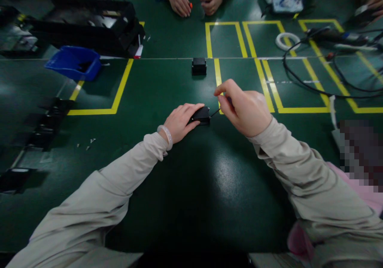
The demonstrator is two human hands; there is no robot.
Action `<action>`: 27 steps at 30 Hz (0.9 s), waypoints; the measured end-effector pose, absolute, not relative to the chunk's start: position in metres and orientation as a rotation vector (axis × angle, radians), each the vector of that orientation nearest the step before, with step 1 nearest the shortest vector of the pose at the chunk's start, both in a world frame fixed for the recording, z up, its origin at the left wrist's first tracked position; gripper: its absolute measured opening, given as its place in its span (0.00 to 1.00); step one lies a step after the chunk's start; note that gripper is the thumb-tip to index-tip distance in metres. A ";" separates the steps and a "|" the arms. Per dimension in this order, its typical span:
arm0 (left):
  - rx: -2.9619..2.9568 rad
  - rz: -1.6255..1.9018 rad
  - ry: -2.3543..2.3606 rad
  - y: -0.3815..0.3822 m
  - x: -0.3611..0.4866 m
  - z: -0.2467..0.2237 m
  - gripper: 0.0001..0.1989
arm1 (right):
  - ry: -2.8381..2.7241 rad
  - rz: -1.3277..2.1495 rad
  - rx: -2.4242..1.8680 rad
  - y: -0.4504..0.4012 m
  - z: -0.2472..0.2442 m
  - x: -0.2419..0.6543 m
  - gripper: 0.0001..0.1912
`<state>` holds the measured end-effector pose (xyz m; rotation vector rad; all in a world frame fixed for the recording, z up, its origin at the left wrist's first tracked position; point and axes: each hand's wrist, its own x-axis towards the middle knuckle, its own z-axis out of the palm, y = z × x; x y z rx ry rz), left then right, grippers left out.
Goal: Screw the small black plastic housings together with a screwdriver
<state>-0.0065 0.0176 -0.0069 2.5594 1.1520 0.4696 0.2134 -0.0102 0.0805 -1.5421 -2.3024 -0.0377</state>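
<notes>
My left hand [182, 121] is wrapped round a small black box [202, 116] on the green table, with its fingers along the far side and its thumb along the near side. To the right, my right hand [243, 107] is closed in a pinch on a thin dark tool [215, 112], whose tip meets the right end of the box. Most of the tool is hidden in the hand. A second black box [199, 66] stands farther back, touched by neither hand.
A blue bin [74, 63] and a large black case [89, 28] sit at the left, near dark parts [48, 124] and tiny screws [89, 144]. Black cables [302, 80] and a white tape ring [287, 41] lie right. Another person's hands [196, 3] rest across the table.
</notes>
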 end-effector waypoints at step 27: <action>2.548 0.467 1.148 0.017 -0.007 -0.006 0.25 | -2.306 0.015 -1.491 -0.010 0.081 0.216 0.18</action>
